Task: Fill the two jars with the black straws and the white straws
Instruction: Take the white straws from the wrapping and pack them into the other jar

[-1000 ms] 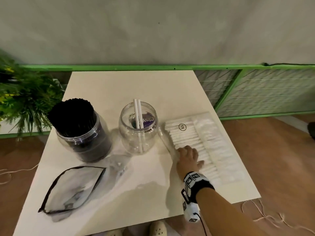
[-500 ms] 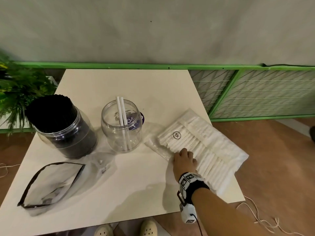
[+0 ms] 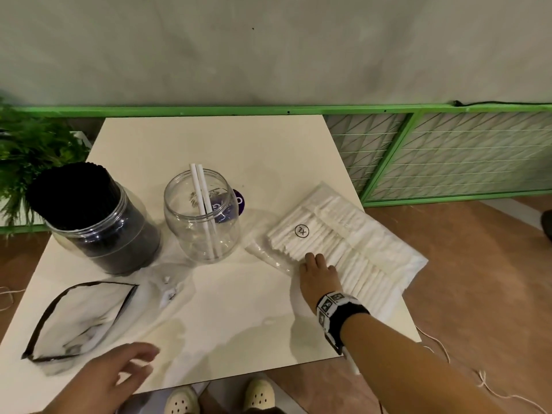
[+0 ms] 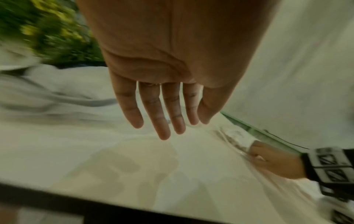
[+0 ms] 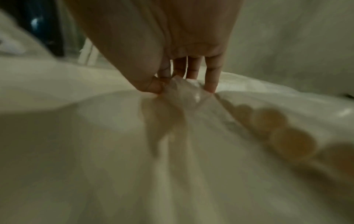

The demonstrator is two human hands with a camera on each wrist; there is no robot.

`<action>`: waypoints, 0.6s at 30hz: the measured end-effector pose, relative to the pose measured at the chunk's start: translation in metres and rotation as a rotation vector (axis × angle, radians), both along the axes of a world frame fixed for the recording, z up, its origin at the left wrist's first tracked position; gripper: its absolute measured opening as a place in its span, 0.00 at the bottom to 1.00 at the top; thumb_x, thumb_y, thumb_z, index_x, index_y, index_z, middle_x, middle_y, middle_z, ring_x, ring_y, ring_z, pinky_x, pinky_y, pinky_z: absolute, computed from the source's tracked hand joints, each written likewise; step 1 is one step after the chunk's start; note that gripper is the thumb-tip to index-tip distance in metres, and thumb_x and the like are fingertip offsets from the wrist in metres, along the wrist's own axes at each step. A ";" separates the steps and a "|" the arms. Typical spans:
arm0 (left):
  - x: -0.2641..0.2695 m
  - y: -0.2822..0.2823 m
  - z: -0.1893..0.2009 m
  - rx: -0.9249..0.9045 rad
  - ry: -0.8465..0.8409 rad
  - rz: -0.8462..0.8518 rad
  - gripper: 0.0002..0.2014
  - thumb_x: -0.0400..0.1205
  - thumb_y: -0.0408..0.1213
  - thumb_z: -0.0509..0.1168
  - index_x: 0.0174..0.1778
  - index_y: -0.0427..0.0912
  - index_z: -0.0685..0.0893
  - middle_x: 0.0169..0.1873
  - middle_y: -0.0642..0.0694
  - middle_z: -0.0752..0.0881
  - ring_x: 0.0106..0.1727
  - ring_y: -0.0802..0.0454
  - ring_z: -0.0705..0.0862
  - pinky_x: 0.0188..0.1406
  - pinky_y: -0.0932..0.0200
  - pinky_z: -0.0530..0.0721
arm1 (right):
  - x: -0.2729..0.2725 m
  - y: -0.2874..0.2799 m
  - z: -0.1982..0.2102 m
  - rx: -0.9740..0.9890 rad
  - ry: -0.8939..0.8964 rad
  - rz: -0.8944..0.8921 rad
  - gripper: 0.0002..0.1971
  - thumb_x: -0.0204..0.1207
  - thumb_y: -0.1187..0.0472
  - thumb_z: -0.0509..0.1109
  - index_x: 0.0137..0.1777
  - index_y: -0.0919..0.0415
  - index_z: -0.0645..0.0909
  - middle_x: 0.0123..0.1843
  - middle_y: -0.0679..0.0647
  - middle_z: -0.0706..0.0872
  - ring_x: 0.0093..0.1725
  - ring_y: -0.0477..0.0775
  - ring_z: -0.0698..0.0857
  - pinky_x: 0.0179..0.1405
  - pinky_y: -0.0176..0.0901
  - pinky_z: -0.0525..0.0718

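A clear jar at the left of the table is packed with black straws. Beside it a second clear jar holds two white straws. A clear plastic bag of white straws lies at the table's right side. My right hand pinches the plastic of that bag between thumb and fingers at its near left edge. My left hand hovers over the table's front edge with fingers straight and holds nothing.
An emptied clear bag with a black rim lies at the front left of the table. A green plant stands left of the table. A green mesh fence runs behind and to the right. My shoes show below the table's front edge.
The bag of white straws has turned clockwise and its far end swung right while my right hand kept hold of it. My left hand has come into view at the bottom left.
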State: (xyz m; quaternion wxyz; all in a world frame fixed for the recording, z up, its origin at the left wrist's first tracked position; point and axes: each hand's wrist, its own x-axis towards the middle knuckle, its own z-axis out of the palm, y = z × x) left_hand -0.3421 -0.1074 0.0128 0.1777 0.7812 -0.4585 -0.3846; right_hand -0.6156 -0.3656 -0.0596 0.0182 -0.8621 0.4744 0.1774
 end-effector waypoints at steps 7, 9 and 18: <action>-0.054 -0.097 0.026 -0.210 0.076 -0.177 0.16 0.79 0.37 0.69 0.54 0.66 0.79 0.54 0.65 0.84 0.50 0.65 0.83 0.49 0.63 0.82 | -0.018 0.008 0.031 0.007 -0.927 -0.551 0.11 0.78 0.75 0.52 0.46 0.59 0.71 0.41 0.48 0.72 0.52 0.59 0.72 0.45 0.43 0.65; -0.068 -0.128 0.032 -0.295 0.075 -0.198 0.21 0.79 0.38 0.69 0.61 0.67 0.72 0.61 0.62 0.79 0.52 0.66 0.81 0.50 0.63 0.82 | -0.025 0.008 0.044 -0.162 -1.022 -0.472 0.11 0.79 0.75 0.54 0.45 0.58 0.71 0.39 0.50 0.74 0.46 0.58 0.71 0.42 0.44 0.63; -0.100 -0.219 0.074 -0.520 -0.036 -0.193 0.36 0.73 0.44 0.76 0.75 0.55 0.66 0.67 0.56 0.77 0.63 0.60 0.77 0.66 0.56 0.75 | -0.044 -0.006 0.113 -0.317 -0.991 -0.120 0.19 0.81 0.43 0.52 0.43 0.59 0.72 0.33 0.50 0.78 0.36 0.53 0.71 0.32 0.44 0.57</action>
